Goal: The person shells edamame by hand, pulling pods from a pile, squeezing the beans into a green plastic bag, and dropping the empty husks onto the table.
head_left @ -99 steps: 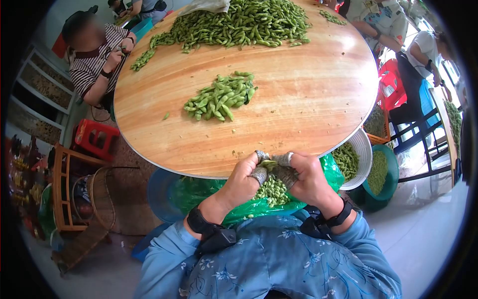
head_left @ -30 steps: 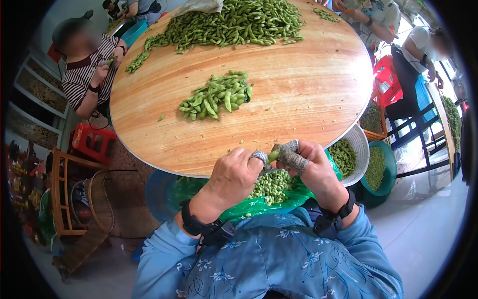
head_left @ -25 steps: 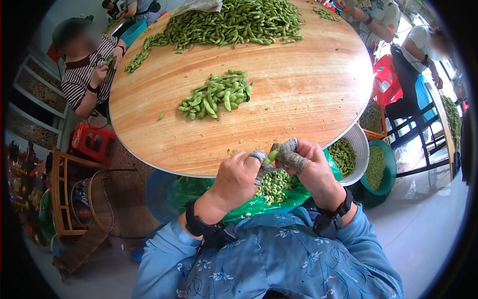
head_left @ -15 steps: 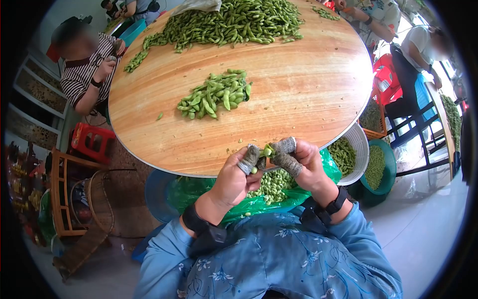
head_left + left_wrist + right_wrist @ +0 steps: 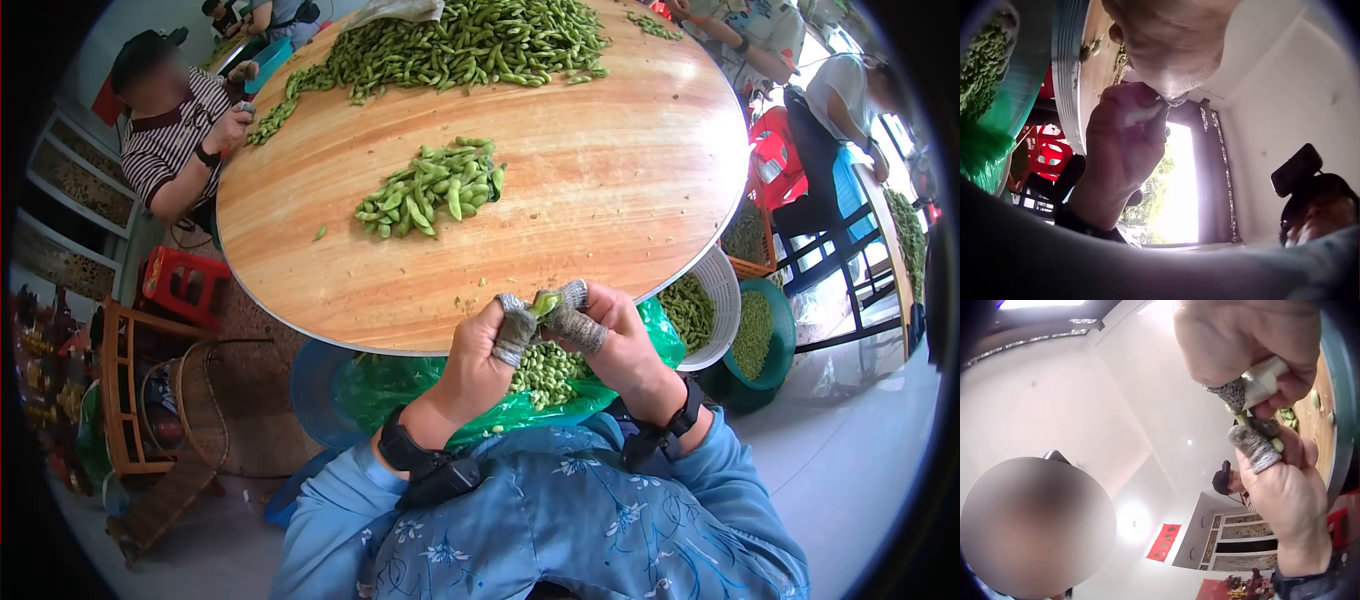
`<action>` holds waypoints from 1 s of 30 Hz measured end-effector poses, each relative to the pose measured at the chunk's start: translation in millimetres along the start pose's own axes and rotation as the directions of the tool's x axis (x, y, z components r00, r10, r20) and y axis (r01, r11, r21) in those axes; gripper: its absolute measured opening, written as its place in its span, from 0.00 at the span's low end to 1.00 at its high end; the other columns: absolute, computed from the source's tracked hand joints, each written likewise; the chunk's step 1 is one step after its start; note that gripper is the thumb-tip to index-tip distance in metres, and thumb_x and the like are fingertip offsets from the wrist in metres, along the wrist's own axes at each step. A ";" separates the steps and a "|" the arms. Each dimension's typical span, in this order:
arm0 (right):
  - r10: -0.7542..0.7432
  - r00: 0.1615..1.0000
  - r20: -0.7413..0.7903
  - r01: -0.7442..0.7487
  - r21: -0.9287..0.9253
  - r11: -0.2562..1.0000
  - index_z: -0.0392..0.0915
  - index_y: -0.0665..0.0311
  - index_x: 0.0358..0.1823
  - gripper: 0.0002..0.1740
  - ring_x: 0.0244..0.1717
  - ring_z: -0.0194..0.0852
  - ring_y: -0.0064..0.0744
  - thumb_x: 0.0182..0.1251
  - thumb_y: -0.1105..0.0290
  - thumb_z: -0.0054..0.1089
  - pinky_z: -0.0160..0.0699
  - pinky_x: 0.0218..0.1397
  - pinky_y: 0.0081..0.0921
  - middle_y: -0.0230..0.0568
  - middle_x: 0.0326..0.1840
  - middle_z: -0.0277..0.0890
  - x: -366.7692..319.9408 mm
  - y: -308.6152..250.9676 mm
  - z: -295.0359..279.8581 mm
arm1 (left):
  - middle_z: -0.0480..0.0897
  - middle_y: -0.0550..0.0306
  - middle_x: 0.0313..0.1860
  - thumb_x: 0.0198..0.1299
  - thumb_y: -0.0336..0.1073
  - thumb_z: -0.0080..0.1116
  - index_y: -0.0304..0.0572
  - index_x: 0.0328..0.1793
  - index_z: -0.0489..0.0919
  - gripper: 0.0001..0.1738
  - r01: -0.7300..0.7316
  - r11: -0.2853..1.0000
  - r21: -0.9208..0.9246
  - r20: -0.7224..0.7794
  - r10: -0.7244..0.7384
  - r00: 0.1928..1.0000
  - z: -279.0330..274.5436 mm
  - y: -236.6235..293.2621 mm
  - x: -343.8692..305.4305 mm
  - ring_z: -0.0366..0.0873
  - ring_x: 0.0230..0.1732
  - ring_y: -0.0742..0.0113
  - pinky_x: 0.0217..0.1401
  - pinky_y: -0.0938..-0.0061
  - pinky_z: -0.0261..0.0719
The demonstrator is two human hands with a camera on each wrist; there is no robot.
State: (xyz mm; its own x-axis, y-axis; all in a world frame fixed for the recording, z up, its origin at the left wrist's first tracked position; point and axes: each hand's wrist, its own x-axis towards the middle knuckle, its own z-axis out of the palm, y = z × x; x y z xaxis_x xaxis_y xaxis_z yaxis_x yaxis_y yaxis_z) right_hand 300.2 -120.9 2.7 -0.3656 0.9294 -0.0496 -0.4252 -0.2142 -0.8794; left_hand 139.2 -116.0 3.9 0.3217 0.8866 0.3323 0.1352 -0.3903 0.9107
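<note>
Over the table's near edge my left hand (image 5: 470,355) and right hand (image 5: 628,345) meet at a green soybean pod (image 5: 544,303). Both hands pinch it, with grey knitted covers on thumbs and fingers. In the right wrist view a pale green bean (image 5: 1277,445) shows beside the left thumb. Right below the hands, shelled beans (image 5: 545,378) lie in a green plastic bag (image 5: 400,385). A small heap of pods (image 5: 432,190) sits mid-table. In the left wrist view the pod is hidden behind the fingers.
A large pod heap (image 5: 480,45) covers the far side of the round table (image 5: 620,190). To the right stand a white basket (image 5: 730,320) of pods and a green tub (image 5: 783,345) of beans. A person (image 5: 175,120) sits at left, near a red stool (image 5: 185,285).
My left hand has turned from back-up to thumb-up, and the pod has shifted between my fingers. The hands have come closer together over the last half second. The seated person's hands have moved too.
</note>
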 end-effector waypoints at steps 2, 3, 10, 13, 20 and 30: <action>-0.208 0.972 -0.111 0.192 -0.141 0.971 0.74 0.67 0.35 0.07 0.27 0.68 0.19 0.58 0.71 0.56 0.66 0.30 0.18 0.32 0.27 0.73 0.3 -1.1 10.3 | 0.70 0.66 0.20 0.63 0.37 0.43 0.42 0.40 0.72 0.09 0.384 0.846 -0.370 0.152 -0.352 0.923 -3.7 3.6 0.2 0.62 0.17 0.78 0.19 0.81 0.62; -0.208 0.972 -0.109 0.192 -0.140 0.971 0.74 0.67 0.35 0.07 0.27 0.68 0.19 0.58 0.71 0.56 0.66 0.30 0.18 0.32 0.27 0.73 -0.8 -4.5 9.6 | 0.70 0.66 0.20 0.63 0.37 0.43 0.42 0.40 0.72 0.09 0.383 0.847 -0.369 0.150 -0.353 0.924 -3.8 4.9 0.7 0.62 0.17 0.78 0.19 0.81 0.62; -0.547 0.733 0.405 0.580 -0.793 0.189 0.74 0.67 0.36 0.17 0.29 0.69 0.43 0.39 0.82 0.59 0.70 0.31 0.31 0.43 0.28 0.70 5.4 -12.1 1.9 | 0.66 0.66 0.19 0.64 0.45 0.39 0.45 0.37 0.72 0.14 0.604 0.422 -0.676 0.358 -0.527 0.770 -10.4 3.5 10.3 0.59 0.16 0.80 0.15 0.86 0.55; -0.505 0.696 0.510 0.599 -0.801 0.016 0.74 0.67 0.37 0.20 0.28 0.68 0.45 0.35 0.85 0.56 0.70 0.31 0.34 0.43 0.27 0.70 4.9 -11.1 1.6 | 0.68 0.64 0.21 0.64 0.47 0.37 0.44 0.37 0.71 0.16 0.675 0.365 -0.642 0.379 -0.614 0.692 -11.0 7.1 12.0 0.60 0.17 0.79 0.15 0.85 0.56; -0.219 0.975 0.023 0.182 -0.640 0.746 0.73 0.71 0.37 0.09 0.31 0.73 0.30 0.53 0.79 0.56 0.71 0.36 0.25 0.40 0.28 0.74 0.2 -19.0 9.4 | 0.71 0.61 0.26 0.63 0.43 0.43 0.43 0.42 0.70 0.12 0.688 0.401 -0.605 0.439 -0.552 0.708 -11.3 3.3 9.2 0.63 0.20 0.78 0.17 0.84 0.59; -0.173 0.977 -0.127 0.098 -0.453 0.886 0.74 0.71 0.38 0.08 0.32 0.67 0.15 0.60 0.74 0.53 0.68 0.35 0.16 0.31 0.30 0.74 -10.2 -3.7 2.6 | 0.72 0.69 0.25 0.57 0.27 0.43 0.37 0.41 0.74 0.09 0.515 0.828 -0.221 0.347 -0.426 0.835 -7.9 -3.4 4.1 0.66 0.25 0.83 0.26 0.88 0.64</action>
State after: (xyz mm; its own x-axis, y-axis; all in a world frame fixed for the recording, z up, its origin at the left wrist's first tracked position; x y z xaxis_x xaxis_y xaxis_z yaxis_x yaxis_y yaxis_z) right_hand 303.3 -130.4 7.7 -0.1783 0.9830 0.0434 -0.0377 0.0372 -0.9986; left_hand 132.6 -109.1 4.1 0.5360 0.8212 -0.1958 0.0700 0.1879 0.9797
